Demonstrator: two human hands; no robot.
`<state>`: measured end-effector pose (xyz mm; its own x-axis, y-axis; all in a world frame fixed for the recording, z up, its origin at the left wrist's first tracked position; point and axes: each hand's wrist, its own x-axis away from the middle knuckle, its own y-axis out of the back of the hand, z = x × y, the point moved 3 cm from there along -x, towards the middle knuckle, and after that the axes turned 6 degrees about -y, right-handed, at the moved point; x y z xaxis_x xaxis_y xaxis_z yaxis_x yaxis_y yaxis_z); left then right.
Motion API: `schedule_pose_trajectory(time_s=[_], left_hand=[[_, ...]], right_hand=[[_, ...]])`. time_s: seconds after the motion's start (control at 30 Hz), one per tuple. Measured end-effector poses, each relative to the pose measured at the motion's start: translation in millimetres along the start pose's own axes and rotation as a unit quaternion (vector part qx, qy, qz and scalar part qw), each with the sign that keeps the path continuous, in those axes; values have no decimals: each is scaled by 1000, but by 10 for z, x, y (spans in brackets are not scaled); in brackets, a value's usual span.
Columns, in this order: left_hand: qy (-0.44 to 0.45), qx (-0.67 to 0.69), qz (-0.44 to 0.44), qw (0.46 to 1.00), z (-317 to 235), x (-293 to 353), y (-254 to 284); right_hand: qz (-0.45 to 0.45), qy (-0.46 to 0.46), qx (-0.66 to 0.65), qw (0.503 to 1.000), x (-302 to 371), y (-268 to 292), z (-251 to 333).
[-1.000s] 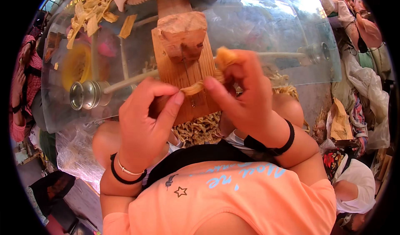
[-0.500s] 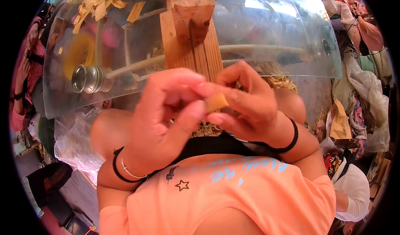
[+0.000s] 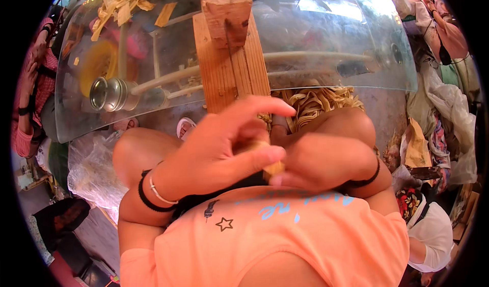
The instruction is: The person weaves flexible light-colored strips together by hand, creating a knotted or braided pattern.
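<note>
In front of my belly, my left hand (image 3: 229, 144) holds a small yellowish-tan strip (image 3: 274, 171) between its thumb and curled fingers, with the index finger stretched out above. My right hand (image 3: 326, 159) is blurred and closed, its thumb against the strip's lower end. Most of the strip is hidden by the fingers, so its full length and material cannot be made out. Beyond my hands stands an upright wooden board (image 3: 232, 73) topped by a rough wooden block (image 3: 226, 19), with a thin dark line down its front.
A glass tabletop (image 3: 316, 37) on pale legs with metal cups (image 3: 114, 94) spans the far side. Tan strips (image 3: 122, 2) lie on it at far left, and more are heaped (image 3: 321, 103) beyond my right knee. Clear plastic (image 3: 94, 165) lies left. Other people sit at both sides.
Both hands have come down toward my belly with the tan strip. My left index finger has stretched out, and my right hand has turned and moved right, uncovering the heap of strips.
</note>
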<state>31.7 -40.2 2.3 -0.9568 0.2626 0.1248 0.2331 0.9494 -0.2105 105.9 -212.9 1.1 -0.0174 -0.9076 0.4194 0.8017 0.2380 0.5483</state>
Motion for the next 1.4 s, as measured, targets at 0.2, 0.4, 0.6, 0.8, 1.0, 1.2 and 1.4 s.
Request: schedule_pose_trajectory(time_s=[0.2,0.4,0.6,0.8,1.0,1.2,1.4], left_hand=[[-382,-388,-139,827,-66,-13,27],[-324,-455,8,830,-94,18,-152],[-349,-357,-84,862,-108,32,-69],[-452,-365,-112,806,-53,-5,-8],[-288,-230,-154,917,-22,57,-74],[-317,-344,-140,873,-26,34,-92],[-429,-309,-79,845,-44,42,-86]], right_hand=[[34,94,-388,916,-22,-35,-38],[-7,43,-400,916,45,-2,-80],[-197,48,-390,898,-39,50,-24],[-224,107,-449,858,-41,68,-23],[-255,123,-268,921,-35,142,-7],[-298,76,-296,904,-101,78,-74],[-229,150,-452,849,19,186,-46]])
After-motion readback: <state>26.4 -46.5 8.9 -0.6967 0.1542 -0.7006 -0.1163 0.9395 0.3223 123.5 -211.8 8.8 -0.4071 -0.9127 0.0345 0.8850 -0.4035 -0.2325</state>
